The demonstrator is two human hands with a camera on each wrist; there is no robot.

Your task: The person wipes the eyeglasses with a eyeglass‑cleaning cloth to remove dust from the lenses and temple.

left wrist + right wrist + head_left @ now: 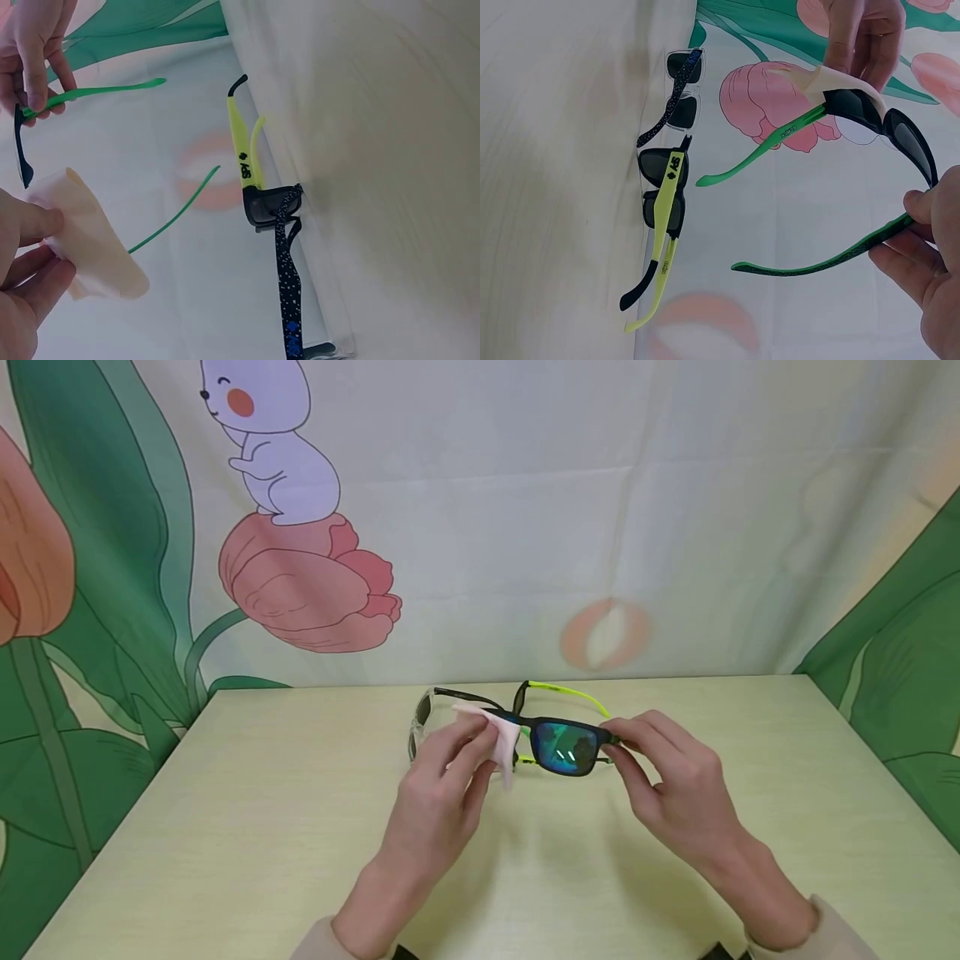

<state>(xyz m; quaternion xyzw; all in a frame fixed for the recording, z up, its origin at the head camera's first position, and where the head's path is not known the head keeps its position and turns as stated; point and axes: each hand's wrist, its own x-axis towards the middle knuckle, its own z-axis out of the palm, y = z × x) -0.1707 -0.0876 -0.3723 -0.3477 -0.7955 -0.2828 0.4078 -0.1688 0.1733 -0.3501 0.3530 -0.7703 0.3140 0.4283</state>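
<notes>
Between my two hands, raised over the table, is a pair of sunglasses (566, 747) with a black frame, blue-green mirrored lenses and green temples (799, 129). My left hand (442, 797) pinches a pale pink cloth (506, 745) folded over the lens on the left, which is mostly hidden by it. In the right wrist view the cloth (826, 80) covers the outer end of that lens. My right hand (678, 781) grips the frame's other end near the hinge, thumb and fingers around the start of the temple (877, 238).
Two more pairs of sunglasses lie on the table (285, 827) behind my hands. One has a black frame and yellow temples (660, 225); the other has a clear frame (682, 112) and speckled dark temples. A printed curtain (480, 543) hangs along the table's far edge.
</notes>
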